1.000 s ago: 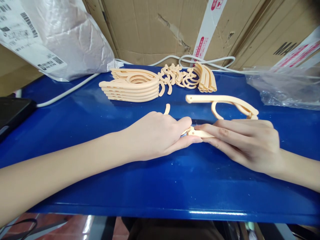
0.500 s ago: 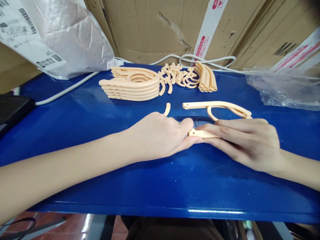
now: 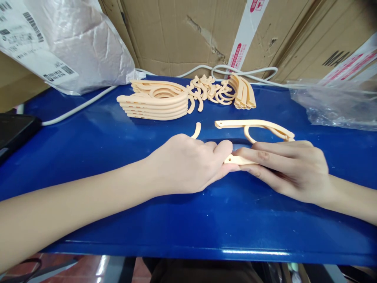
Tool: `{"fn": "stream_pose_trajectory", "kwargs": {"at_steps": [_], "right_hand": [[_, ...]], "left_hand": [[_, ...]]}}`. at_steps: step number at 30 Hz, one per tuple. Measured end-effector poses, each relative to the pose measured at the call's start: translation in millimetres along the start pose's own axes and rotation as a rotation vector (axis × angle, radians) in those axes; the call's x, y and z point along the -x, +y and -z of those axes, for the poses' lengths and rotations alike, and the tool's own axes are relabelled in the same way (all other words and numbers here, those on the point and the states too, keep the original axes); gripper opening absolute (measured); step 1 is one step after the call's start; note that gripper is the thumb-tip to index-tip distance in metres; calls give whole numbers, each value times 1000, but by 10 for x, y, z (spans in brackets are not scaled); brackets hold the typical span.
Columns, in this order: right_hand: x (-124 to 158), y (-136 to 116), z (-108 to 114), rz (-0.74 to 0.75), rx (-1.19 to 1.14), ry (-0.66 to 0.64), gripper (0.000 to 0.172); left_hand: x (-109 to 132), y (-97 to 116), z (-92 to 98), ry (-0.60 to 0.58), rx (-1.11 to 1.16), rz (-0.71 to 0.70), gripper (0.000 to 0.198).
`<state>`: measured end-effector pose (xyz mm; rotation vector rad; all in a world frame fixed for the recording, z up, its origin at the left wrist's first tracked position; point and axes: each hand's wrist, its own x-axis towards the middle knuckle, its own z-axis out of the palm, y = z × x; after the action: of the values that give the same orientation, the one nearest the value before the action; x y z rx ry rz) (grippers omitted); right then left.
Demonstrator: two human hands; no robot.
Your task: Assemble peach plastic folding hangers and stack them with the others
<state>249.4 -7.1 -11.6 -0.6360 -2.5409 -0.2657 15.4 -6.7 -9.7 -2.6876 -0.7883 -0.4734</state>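
Note:
Between my hands is a cream plastic hanger arm (image 3: 240, 159) with a small round hole at its left end. My left hand (image 3: 193, 163) is closed, thumb and bent fingers pinching that end. From the right, my right hand (image 3: 291, 171) grips the same piece, its fingers covering most of the length. Just behind the right hand lies another cream hanger arm (image 3: 253, 123) with a curved part beneath it. A curved cream hook (image 3: 196, 130) shows partly behind my left hand, its lower end hidden.
On the blue table (image 3: 176, 224), a stack of cream hanger arms (image 3: 156, 106) stands at the back, beside a pile of small hooks (image 3: 210, 88) and more hanger arms (image 3: 244, 92). A white cable (image 3: 79, 106), a silvery package (image 3: 88, 43), a black phone-like device (image 3: 17, 131), clear plastic (image 3: 335, 104) and cardboard boxes (image 3: 176, 35) surround them.
My left hand has turned slightly and shifted a little right and down at the end of the hanger arm. The right hand has hardly moved and keeps its grip.

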Motion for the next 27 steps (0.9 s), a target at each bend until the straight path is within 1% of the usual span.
{"fn": "stream_pose_trajectory", "kwargs": {"at_steps": [8, 12, 17, 19, 22, 27], "right_hand": [[-25, 18, -8, 3, -136, -54, 23], [-26, 17, -12, 3, -90, -41, 20], [-45, 10, 2, 9, -56, -64, 22], [-40, 10, 5, 6, -31, -68, 21], [-20, 8, 5, 12, 32, -57, 20], [-3, -1, 6, 41, 114, -1, 19]], "left_hand": [[1, -10, 38, -29, -37, -16, 39], [-1, -24, 21, -34, -29, 5, 39], [13, -48, -44, -12, 99, 52, 39], [14, -54, -57, -40, 176, 89, 38], [5, -57, -45, -115, 274, 130, 36], [-27, -72, 14, -185, 356, 180, 37]]}}
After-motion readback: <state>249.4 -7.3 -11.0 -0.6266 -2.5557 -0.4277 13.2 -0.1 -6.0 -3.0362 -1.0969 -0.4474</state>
